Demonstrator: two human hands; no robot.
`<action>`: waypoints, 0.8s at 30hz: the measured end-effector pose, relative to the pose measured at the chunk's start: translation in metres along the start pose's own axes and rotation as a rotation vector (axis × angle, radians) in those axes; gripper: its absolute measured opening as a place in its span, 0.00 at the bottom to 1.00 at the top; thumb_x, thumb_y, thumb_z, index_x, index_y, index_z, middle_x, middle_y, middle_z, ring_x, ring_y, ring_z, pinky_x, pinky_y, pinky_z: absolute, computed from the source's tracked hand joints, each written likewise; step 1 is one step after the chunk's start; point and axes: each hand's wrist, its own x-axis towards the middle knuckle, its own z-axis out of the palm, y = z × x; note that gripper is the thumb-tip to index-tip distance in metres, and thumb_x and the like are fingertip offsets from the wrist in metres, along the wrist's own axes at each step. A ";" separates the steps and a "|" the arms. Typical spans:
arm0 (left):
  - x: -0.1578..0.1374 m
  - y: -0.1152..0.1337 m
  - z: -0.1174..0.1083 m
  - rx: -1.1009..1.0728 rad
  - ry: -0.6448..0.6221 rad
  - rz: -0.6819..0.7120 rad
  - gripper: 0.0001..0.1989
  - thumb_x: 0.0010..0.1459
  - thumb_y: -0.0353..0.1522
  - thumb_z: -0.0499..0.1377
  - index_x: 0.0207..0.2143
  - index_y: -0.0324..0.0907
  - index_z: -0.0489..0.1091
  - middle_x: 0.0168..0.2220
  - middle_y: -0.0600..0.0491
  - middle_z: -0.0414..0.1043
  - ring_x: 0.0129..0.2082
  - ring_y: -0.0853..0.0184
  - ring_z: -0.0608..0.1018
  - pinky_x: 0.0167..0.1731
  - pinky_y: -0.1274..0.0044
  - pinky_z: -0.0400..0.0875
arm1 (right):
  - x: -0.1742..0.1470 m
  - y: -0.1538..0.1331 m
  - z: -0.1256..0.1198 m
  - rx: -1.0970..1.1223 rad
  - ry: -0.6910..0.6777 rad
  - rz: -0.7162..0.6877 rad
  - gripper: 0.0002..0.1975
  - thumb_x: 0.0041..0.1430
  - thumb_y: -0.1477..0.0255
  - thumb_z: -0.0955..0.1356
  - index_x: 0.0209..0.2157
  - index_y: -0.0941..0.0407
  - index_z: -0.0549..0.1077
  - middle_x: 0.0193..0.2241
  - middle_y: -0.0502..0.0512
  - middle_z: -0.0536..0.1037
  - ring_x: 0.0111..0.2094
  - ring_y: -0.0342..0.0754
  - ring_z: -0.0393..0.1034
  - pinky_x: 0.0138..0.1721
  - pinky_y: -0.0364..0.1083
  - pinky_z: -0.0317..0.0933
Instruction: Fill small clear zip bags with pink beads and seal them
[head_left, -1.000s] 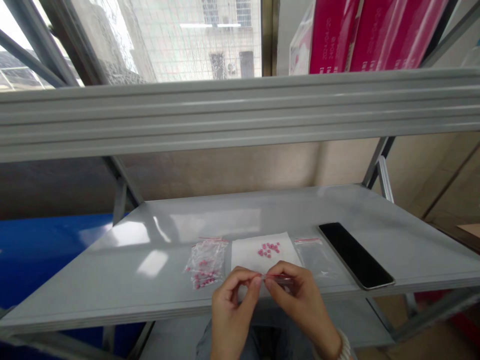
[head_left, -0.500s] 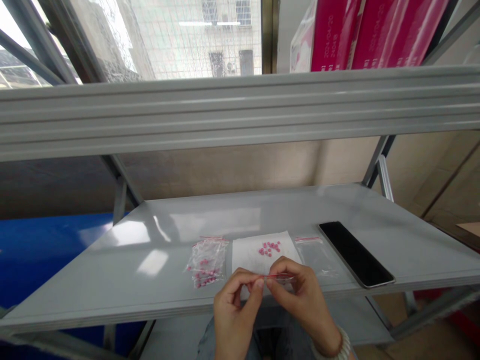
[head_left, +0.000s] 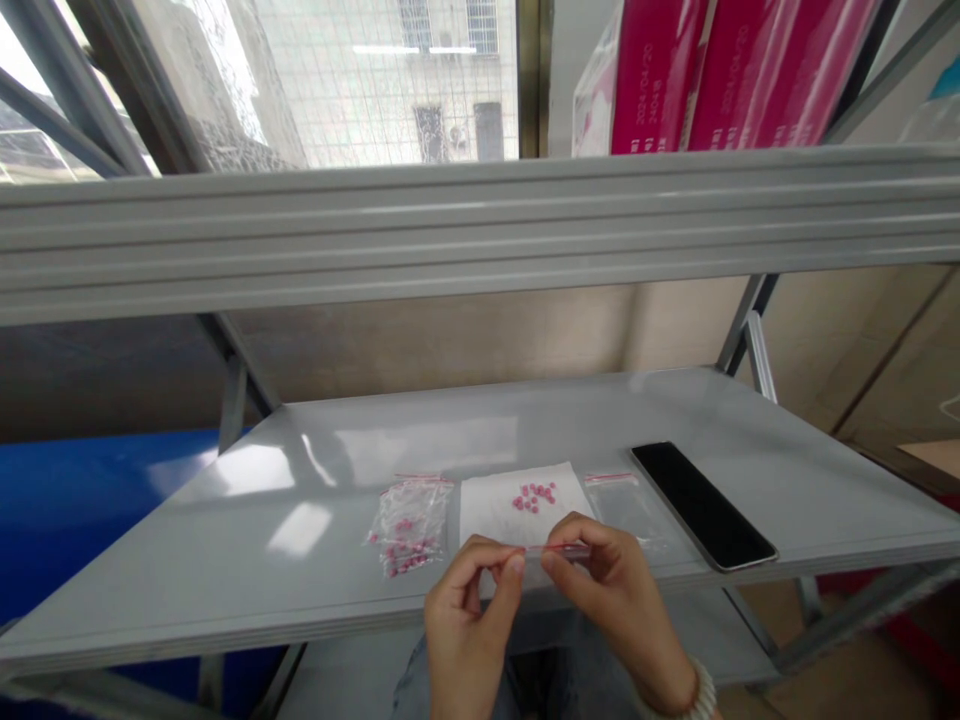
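A small clear zip-lock bag with a red seal line is stretched between my two hands at the shelf's front edge. My left hand pinches its left end between thumb and forefinger. At the other end, my right hand grips the bag's top edge with thumb and fingers. Whether anything is inside this bag I cannot tell. Just beyond my hands, several small pink beads lie on a white sheet of paper. Left of the paper rests a pile of clear bags with pink beads in them.
A flat clear bag lies right of the paper, beside a black phone. All rest on a grey shelf. A thick grey beam crosses above, with pink boxes on the upper level.
My right hand has slid slightly to the right along the bag's top edge, away from my left thumb. The view has shifted a little.
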 end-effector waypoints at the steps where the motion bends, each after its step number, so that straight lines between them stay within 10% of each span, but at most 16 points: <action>1: 0.000 0.001 0.001 0.004 -0.008 0.003 0.06 0.55 0.33 0.66 0.26 0.42 0.76 0.24 0.55 0.72 0.26 0.69 0.74 0.29 0.82 0.69 | -0.001 -0.001 -0.002 -0.008 0.003 -0.005 0.06 0.52 0.71 0.71 0.25 0.57 0.76 0.23 0.51 0.75 0.26 0.45 0.69 0.29 0.42 0.62; 24: 0.060 0.020 0.091 0.100 -0.234 -0.060 0.11 0.54 0.37 0.61 0.29 0.39 0.77 0.25 0.52 0.76 0.27 0.67 0.73 0.30 0.77 0.68 | 0.031 -0.028 -0.100 -0.163 0.351 0.016 0.11 0.44 0.63 0.76 0.24 0.56 0.81 0.24 0.56 0.81 0.27 0.49 0.71 0.29 0.45 0.65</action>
